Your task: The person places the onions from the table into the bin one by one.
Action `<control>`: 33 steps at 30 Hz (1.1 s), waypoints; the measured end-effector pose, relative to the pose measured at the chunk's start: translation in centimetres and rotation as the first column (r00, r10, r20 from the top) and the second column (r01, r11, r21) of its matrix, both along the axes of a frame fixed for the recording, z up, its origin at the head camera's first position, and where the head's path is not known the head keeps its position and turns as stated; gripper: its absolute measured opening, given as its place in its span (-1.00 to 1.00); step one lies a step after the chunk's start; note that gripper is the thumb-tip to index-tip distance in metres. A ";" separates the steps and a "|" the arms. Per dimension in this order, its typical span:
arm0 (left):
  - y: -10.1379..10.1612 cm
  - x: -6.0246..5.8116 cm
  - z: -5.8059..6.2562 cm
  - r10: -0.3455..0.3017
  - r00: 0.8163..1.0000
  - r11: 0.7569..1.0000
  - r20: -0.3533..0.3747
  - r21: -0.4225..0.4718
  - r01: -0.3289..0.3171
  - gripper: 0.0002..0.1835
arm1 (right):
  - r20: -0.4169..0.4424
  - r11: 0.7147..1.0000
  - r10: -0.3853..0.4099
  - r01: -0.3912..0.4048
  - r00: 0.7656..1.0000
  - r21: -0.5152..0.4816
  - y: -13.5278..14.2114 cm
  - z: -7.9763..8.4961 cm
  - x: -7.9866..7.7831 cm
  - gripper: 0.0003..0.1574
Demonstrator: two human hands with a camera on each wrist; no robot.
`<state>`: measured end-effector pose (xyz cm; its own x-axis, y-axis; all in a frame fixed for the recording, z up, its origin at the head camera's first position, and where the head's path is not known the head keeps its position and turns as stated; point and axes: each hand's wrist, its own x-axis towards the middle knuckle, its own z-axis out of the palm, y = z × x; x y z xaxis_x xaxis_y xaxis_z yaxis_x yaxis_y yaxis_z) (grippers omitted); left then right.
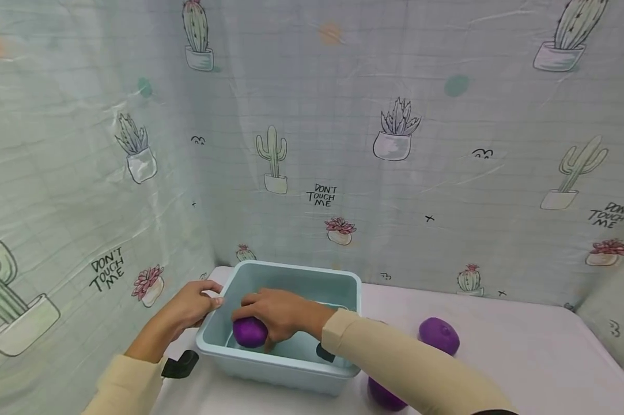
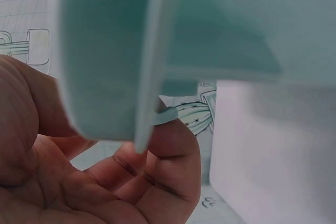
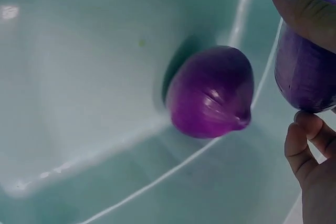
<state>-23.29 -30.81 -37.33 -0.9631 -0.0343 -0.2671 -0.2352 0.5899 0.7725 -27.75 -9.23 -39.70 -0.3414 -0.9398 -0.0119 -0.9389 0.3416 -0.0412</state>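
Observation:
A pale blue-green basin (image 1: 291, 266) stands on the table. My left hand (image 1: 191, 305) grips its left rim; in the left wrist view the thumb and curled fingers are on either side of the edge (image 2: 152, 66). Inside the basin, my right hand (image 1: 280, 311) holds a purple onion (image 1: 249, 333) between thumb and fingers, near the basin's left side. The right wrist view shows this held onion (image 3: 302, 77) and a second onion (image 3: 210, 93) with a pointed tip, lying in the basin against its wall. The right hand hides that second one in the head view.
Right of the basin, one purple onion (image 1: 439, 335) lies on the white table (image 1: 519, 346). Another onion (image 1: 385, 396) sits near the basin's front right corner, partly behind my right sleeve (image 1: 410, 357). A cactus-print sheet (image 1: 426, 173) hangs behind and at the left.

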 end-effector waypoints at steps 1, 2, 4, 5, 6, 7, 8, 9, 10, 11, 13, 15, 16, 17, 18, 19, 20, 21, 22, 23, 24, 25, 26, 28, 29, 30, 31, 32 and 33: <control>0.0 0.0 0.0 -0.003 1.000 1.000 -0.004 0.001 0.003 -0.64 | -0.011 1.000 0.002 -0.002 1.000 0.011 0.0 -0.1 0.0 0.09; 0.1 0.0 0.0 -0.007 1.000 1.000 -0.006 0.005 0.007 -0.64 | -0.018 1.000 0.001 0.000 1.000 0.023 0.0 -0.2 0.0 0.09; 0.4 -0.1 0.0 -0.021 1.000 1.000 -0.012 0.014 0.021 -0.63 | -0.033 0.999 -0.005 0.006 0.999 0.048 0.1 -0.3 0.1 0.08; 0.6 -0.1 0.0 -0.024 1.000 1.000 -0.012 0.015 0.024 -0.64 | -0.037 0.998 -0.007 0.010 0.999 0.058 0.1 -0.4 0.1 0.07; 0.7 -0.1 0.0 -0.025 1.000 1.000 -0.012 0.018 0.025 -0.64 | -0.044 0.998 -0.007 0.010 0.999 0.066 0.1 -0.4 0.1 0.06; 0.8 -0.2 0.0 -0.025 1.000 1.000 -0.013 0.018 0.025 -0.64 | -0.053 0.997 -0.007 0.010 0.999 0.073 0.1 -0.4 0.2 0.05; 0.9 -0.2 0.0 -0.024 1.000 1.000 -0.015 0.019 0.025 -0.65 | -0.059 0.997 -0.004 0.009 0.998 0.081 0.0 -0.4 0.2 0.04; 1.0 -0.3 0.0 -0.022 1.000 1.000 -0.017 0.017 0.022 -0.65 | -0.067 0.996 -0.001 0.007 0.998 0.090 0.0 -0.4 0.3 0.04; 1.1 -0.3 0.0 -0.021 1.000 1.000 -0.020 0.017 0.021 -0.66 | -0.076 0.995 0.002 0.005 0.997 0.100 -0.1 -0.4 0.3 0.03; 1.2 -0.4 0.0 -0.019 1.000 1.000 -0.021 0.017 0.020 -0.66 | -0.079 0.994 0.003 0.006 0.997 0.111 -0.2 -0.5 0.4 0.04; 1.3 -0.4 0.0 -0.023 0.999 1.000 -0.024 0.018 0.024 -0.67 | -0.082 0.991 0.002 0.009 0.997 0.133 -0.3 -0.5 0.5 0.05; 1.4 -0.4 0.1 -0.025 0.999 1.000 -0.020 0.016 0.026 -0.67 | -0.069 0.987 -0.003 0.014 0.998 0.158 -0.3 -0.5 0.5 0.07; 1.4 -0.4 0.1 -0.028 0.999 1.000 -0.016 0.015 0.028 -0.67 | -0.052 0.986 -0.007 0.016 0.999 0.165 -0.3 -0.4 0.6 0.07; 1.4 -0.4 0.0 -0.029 0.999 0.999 -0.014 0.015 0.029 -0.66 | -0.033 0.985 -0.018 0.023 0.999 0.169 -0.1 -0.3 0.6 0.07; 1.3 -0.3 0.0 -0.029 1.000 0.999 -0.011 0.014 0.029 -0.66 | -0.016 0.985 -0.026 0.028 1.000 0.171 0.0 -0.1 0.6 0.07; 1.3 -0.3 0.0 -0.028 1.000 1.000 -0.008 0.011 0.028 -0.66 | 0.003 0.984 -0.038 0.037 0.999 0.172 0.2 0.1 0.6 0.08; 1.2 -0.3 0.0 -0.029 1.000 1.000 -0.006 0.008 0.029 -0.65 | 0.021 0.985 -0.050 0.045 0.999 0.169 0.4 0.4 0.6 0.08; 1.1 -0.2 -0.1 -0.030 1.000 1.000 -0.004 0.005 0.030 -0.65 | 0.038 0.985 -0.063 0.056 0.997 0.163 0.7 0.8 0.6 0.09; 1.0 -0.2 -0.1 -0.029 1.000 1.000 -0.002 0.003 0.029 -0.65 | 0.050 0.986 -0.073 0.064 0.996 0.156 1.0 1.3 0.5 0.09; 0.8 -0.1 -0.2 -0.028 1.000 1.000 -0.002 0.000 0.028 -0.64 | 0.057 0.986 -0.082 0.073 0.995 0.147 1.3 1.8 0.5 0.10; 0.7 -0.1 -0.2 -0.026 1.000 1.000 0.001 -0.002 0.026 -0.64 | 0.064 0.987 -0.087 0.077 0.994 0.140 1.7 2.4 0.5 0.10; 0.5 0.0 -0.2 -0.027 1.000 1.000 0.001 -0.006 0.027 -0.64 | 0.072 0.988 -0.093 0.083 0.993 0.130 2.2 3.1 0.5 0.10; 0.4 0.1 -0.2 -0.024 1.000 1.000 0.002 -0.009 0.024 -0.63 | 0.082 0.989 -0.099 0.089 0.992 0.117 2.7 3.8 0.6 0.09; 0.0 0.2 -0.1 -0.019 1.000 1.000 0.000 -0.017 0.019 -0.62 | 0.096 0.990 -0.109 0.100 0.989 0.096 3.9 5.4 0.8 0.07; -0.2 0.2 -0.1 -0.018 1.000 1.000 -0.002 -0.021 0.018 -0.61 | 0.106 0.990 -0.120 0.111 0.987 0.084 4.7 6.2 1.0 0.06; -0.4 0.2 0.0 -0.017 1.000 1.000 -0.004 -0.026 0.017 -0.61 | 0.115 0.990 -0.130 0.123 0.985 0.072 5.4 6.9 1.2 0.04; -0.4 0.2 0.0 -0.021 1.000 0.999 -0.007 -0.028 0.020 -0.60 | 0.127 0.989 -0.145 0.139 0.981 0.056 6.5 7.6 1.5 0.02; -0.4 0.2 0.0 -0.021 1.000 0.999 -0.007 -0.028 0.021 -0.60 | 0.144 0.987 -0.159 0.155 0.977 0.039 7.6 8.2 1.8 0.01; -0.4 0.2 0.0 -0.024 1.000 0.999 -0.006 -0.026 0.024 -0.60 | 0.165 0.985 -0.172 0.170 0.971 0.022 8.7 8.7 2.2 -0.01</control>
